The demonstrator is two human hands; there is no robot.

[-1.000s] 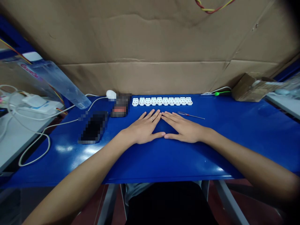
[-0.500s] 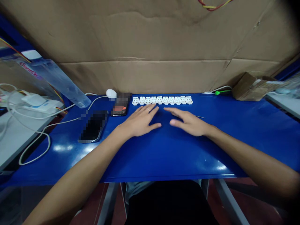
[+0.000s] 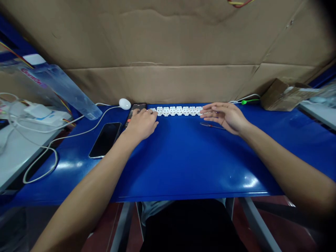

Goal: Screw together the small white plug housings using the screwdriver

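A row of small white plastic pieces (image 3: 179,111) runs along the back of the blue table (image 3: 178,164). At the row's left end lies my left hand (image 3: 143,122), fingers spread, over the edge of a dark phone (image 3: 138,106) and the leftmost pieces. My right hand (image 3: 228,115) is at the right end, its fingers apart and reaching over the last pieces, which it hides. Under its fingers a thin pen-like tool (image 3: 210,125) rests on the table. Neither hand visibly holds anything.
Left of my left hand are a second phone (image 3: 105,140), a white round object (image 3: 124,104) with a cable, and a clear plastic bottle (image 3: 69,91). A cardboard box (image 3: 279,96) and a green cable tie (image 3: 244,102) sit at the back right. Cardboard (image 3: 168,42) walls the back.
My hands have moved apart. The left went left and up to the row's left end and the phone; the right went right and up to the row's right end.
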